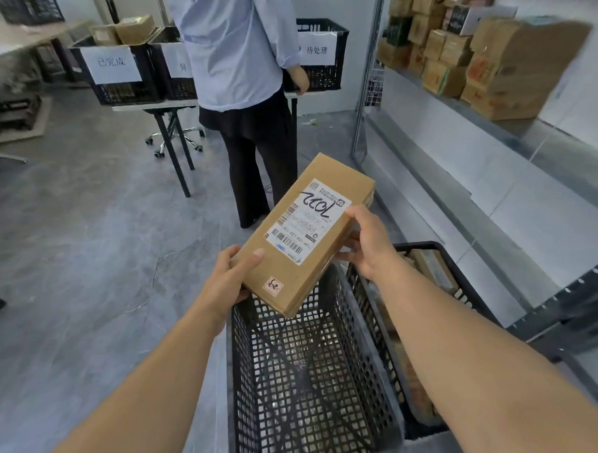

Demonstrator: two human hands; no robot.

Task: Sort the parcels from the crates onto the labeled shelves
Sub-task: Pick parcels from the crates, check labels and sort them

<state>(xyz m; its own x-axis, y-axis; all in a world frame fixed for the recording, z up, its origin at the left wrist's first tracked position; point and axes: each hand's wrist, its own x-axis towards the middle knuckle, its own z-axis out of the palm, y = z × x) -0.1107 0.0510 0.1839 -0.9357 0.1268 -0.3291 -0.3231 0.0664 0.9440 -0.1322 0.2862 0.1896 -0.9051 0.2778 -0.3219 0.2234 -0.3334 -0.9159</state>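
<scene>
While you hold one parcel in both hands, it sits above the far end of the near crate.

- Left grip (pixel 229 277): thumb on the parcel's top face, fingers curled under its near left corner.
- Right grip (pixel 367 247): thumb on the label's edge, fingers wrapped under the right long side.
- Parcel (pixel 294 260): flat brown carton, tilted, with its long axis running away to your right.
- Label (pixel 307 222): white, with barcodes and a black handwritten mark.
- Sticker (pixel 272 285): small, pinkish, near the lower corner.
- Near crate (pixel 235 366): black plastic mesh, directly beneath the parcel.
- Second crate (pixel 425 245): black, just beside the first on its right. It holds brown parcels, partly hidden by your right forearm.
- Shelf rack (pixel 512 128): grey metal, to your right, with cardboard boxes (pixel 454 48) stacked on its upper level.
- Person (pixel 239 57): pale blue shirt, dark trousers, back turned, standing at the table (pixel 148 106).
- Signed crates (pixel 120 80): three, black, on that table, each with a white paper sign.
</scene>
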